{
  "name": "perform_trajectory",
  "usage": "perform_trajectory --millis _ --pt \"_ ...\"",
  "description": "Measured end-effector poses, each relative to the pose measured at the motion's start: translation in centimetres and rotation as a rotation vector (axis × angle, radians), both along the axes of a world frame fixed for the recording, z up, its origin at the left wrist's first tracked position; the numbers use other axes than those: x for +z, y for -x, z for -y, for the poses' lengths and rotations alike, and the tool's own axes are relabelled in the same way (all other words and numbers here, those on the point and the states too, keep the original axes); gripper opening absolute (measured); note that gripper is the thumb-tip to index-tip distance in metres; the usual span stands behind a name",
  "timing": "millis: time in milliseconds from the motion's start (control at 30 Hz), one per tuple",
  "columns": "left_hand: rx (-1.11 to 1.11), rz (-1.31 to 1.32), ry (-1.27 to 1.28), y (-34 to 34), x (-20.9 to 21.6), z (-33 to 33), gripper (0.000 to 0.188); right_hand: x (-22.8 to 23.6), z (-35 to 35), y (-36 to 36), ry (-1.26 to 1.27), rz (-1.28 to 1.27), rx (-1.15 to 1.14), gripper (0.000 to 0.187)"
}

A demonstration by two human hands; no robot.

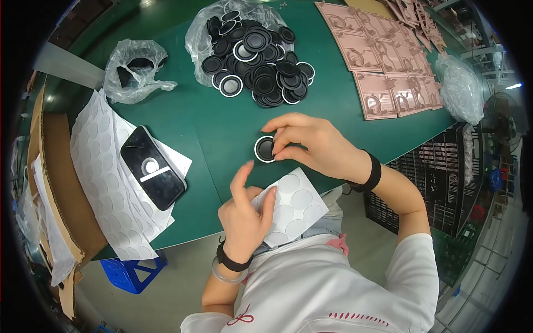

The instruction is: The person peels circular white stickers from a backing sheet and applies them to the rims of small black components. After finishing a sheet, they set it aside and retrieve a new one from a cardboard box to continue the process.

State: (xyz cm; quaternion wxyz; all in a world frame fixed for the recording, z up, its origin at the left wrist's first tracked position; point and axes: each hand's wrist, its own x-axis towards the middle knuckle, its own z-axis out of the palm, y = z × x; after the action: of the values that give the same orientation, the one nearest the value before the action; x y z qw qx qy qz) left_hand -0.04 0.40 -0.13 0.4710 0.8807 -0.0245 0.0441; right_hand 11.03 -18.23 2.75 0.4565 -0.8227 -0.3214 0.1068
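Observation:
My left hand [242,222] holds a white sheet of round stickers [300,206] by its left edge, between thumb and fingers, with the index finger raised. The sheet is tilted at the table's front edge. Just beyond it, a round black disc with a white rim [265,149] is at my right hand [308,143]. The thumb and a bent finger of that hand close on the disc's right edge, which they partly cover; the index finger arches above it. Farther back, a heap of similar black discs [256,41] spills out of a clear plastic bag [195,44].
On the left, a black phone [152,172] lies on stacked sticker sheets [100,161] beside a cardboard box [58,177]. A crumpled plastic bag [119,89] sits behind them. Pink moulded panels [383,83] and a wrapped clear bundle [459,89] occupy the right. Black crates [427,177] stand below.

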Motion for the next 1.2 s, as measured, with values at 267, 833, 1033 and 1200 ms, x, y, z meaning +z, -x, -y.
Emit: perform_trajectory --millis 267,833,1033,1200 --pt "-0.087 0.036 -0.033 0.3 -0.1 -0.5 0.046 0.0 0.1 0.0 -0.004 0.035 0.028 0.014" --pt "-0.118 0.023 -0.098 -0.7 1.0 -0.3 0.043 1.6 0.6 -2.1 -0.259 -0.14 -0.29 0.013" --pt "-0.158 0.073 -0.053 0.4 0.0 -0.4 0.045 1.3 3.0 -7.1 0.008 0.071 -0.548 0.02" --pt "-0.062 -0.038 0.068 1.3 0.4 -1.1 0.039 3.5 1.4 -1.6 0.034 0.26 -0.094 0.025"
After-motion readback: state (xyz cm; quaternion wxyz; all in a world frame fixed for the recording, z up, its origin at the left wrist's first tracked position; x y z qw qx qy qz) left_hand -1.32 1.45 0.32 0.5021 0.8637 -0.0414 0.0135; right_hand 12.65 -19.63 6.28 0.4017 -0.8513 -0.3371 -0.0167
